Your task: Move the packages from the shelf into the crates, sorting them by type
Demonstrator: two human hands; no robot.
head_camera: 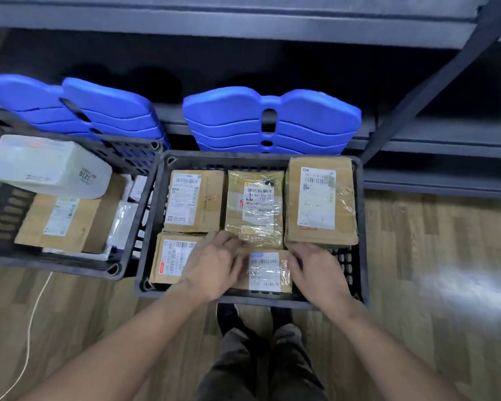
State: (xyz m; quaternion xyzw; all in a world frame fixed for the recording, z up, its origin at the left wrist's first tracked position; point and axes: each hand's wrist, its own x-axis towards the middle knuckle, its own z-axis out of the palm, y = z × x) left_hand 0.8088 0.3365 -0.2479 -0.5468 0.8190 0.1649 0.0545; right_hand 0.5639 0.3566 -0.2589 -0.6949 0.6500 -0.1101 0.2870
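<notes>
While my left hand [214, 266] and right hand [315, 270] clasp the small brown cardboard parcel [265, 272] in the black plastic crate [223, 159], I judge placing in hand, with a flat release due next.

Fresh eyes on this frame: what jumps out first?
The left hand and right hand hold a small taped box at the near edge of the right crate, beside four other brown boxes. Bright blue plastic stacks stand behind the crates; a large white package tops the left crate.
</notes>
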